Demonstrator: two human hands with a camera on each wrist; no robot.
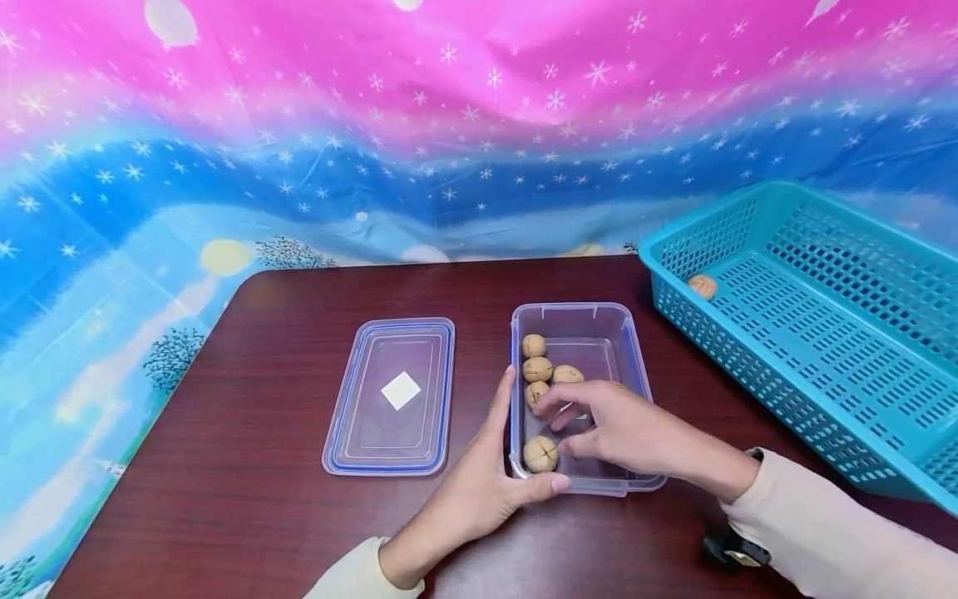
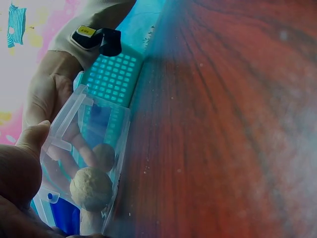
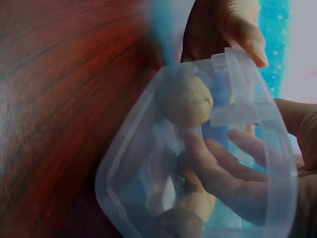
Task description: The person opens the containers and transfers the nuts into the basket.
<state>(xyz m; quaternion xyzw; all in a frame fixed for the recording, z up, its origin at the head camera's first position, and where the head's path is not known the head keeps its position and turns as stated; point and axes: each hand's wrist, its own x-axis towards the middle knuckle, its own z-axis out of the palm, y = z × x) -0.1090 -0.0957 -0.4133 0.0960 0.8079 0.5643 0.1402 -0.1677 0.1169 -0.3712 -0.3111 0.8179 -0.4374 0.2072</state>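
Clear plastic shows me one round walnut (image 1: 540, 454) in the box's (image 1: 572, 319) near-left corner, no useful long axis. My right hand (image 1: 617, 424), inside the box, lies just right of it, fingers loosely bent, apparently empty though the wrist feed is hazy; my left hand (image 1: 479, 482), fingers extended, steadies that corner from outside.
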